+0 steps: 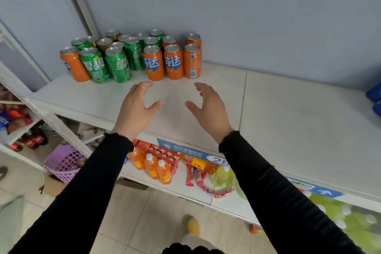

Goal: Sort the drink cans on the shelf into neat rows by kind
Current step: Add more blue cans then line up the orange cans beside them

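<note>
Reach-in over the shelf (206, 97); no can in hand yet.

Cans cluster at the shelf's back left against the wall: orange cans (173, 61) grouped on the right, green cans (118, 65) in the middle, a few gold-rimmed cans (104, 44) behind, and one stray orange can (74, 64) at far left. Sorting looks partly done. Likely next: lift the stray across to its own kind without knocking the green ones. Left hand (135, 109) and right hand (208, 107) hover near the front row, fingers (144, 85) spread, lightly curved, touching nothing.
</note>
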A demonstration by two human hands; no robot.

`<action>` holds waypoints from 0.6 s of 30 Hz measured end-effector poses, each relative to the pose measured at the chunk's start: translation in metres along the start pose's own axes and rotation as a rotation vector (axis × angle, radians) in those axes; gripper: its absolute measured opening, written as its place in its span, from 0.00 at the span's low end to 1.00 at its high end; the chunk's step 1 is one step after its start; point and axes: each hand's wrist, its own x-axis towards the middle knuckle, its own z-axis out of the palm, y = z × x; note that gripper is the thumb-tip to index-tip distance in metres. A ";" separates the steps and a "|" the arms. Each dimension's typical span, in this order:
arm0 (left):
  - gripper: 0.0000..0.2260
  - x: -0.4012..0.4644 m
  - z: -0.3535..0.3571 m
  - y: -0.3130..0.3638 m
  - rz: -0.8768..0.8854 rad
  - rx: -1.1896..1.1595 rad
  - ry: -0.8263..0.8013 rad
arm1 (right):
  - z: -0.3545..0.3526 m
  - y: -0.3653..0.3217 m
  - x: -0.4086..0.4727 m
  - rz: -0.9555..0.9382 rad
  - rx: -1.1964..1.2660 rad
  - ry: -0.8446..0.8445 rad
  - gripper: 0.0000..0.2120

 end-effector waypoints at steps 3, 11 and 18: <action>0.27 0.037 0.000 -0.018 -0.005 -0.033 0.003 | 0.024 -0.002 0.036 0.049 0.100 -0.001 0.29; 0.31 0.125 0.004 -0.041 -0.030 -0.122 0.050 | 0.087 -0.004 0.112 0.150 0.354 0.090 0.31; 0.36 0.166 0.007 -0.061 -0.048 -0.245 -0.044 | 0.126 -0.006 0.140 0.228 0.302 0.237 0.38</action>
